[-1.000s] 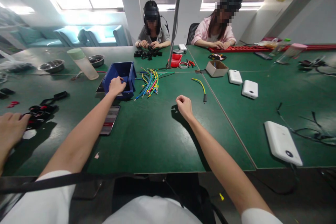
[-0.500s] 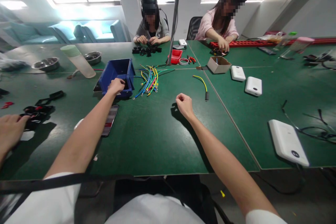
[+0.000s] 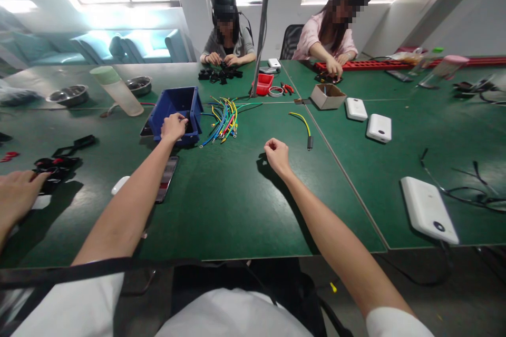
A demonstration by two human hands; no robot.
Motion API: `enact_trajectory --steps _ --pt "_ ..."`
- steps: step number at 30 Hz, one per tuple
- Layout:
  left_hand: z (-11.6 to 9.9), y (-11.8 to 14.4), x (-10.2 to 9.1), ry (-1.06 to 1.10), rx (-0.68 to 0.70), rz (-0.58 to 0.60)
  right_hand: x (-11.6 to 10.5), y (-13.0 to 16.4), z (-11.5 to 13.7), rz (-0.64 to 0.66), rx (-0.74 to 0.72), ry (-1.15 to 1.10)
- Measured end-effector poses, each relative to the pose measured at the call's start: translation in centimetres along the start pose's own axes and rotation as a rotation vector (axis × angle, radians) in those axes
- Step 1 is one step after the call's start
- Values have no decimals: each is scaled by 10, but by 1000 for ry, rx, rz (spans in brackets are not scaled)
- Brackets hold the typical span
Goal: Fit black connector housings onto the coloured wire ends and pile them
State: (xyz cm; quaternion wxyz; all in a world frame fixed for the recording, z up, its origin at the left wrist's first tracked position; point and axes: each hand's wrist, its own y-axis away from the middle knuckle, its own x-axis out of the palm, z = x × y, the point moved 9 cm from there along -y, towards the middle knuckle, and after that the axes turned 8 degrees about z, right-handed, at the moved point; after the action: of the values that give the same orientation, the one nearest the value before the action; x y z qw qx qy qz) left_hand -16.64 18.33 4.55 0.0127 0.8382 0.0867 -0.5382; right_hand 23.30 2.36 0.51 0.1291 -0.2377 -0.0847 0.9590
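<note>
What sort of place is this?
Probably an assembly workshop: a long green-topped worktable, a loose bundle of blue, yellow, green and red wires beside an open blue plastic bin, and a co-worker in a grey top at a pile of small black parts.

At the blue bin (image 3: pixel 174 101), the left hand (image 3: pixel 173 127) is covering part of the interior; anything in its grip is appearing too small to tell. In front of the bin, the left forearm (image 3: pixel 126 200) is partly hiding a phone (image 3: pixel 169 175). Right of the bin, the right hand (image 3: pixel 278 157) is concealing its own palm. Far left, the picture's edge is cropping a co-worker's hand (image 3: pixel 18 195), itself masking some black parts (image 3: pixel 59 169).
</note>
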Motion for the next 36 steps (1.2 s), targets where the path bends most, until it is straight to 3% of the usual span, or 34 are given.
enact_trajectory --steps 14,29,36 --pt "-7 5 -6 -57 49 -89 -2 0 1 -29 -7 -45" --pt "-5 10 -6 24 -11 -43 -2 -1 0 -37 -10 -44" --pt "-11 2 -1 -1 106 -20 -4 -2 -1 -52 -11 -53"
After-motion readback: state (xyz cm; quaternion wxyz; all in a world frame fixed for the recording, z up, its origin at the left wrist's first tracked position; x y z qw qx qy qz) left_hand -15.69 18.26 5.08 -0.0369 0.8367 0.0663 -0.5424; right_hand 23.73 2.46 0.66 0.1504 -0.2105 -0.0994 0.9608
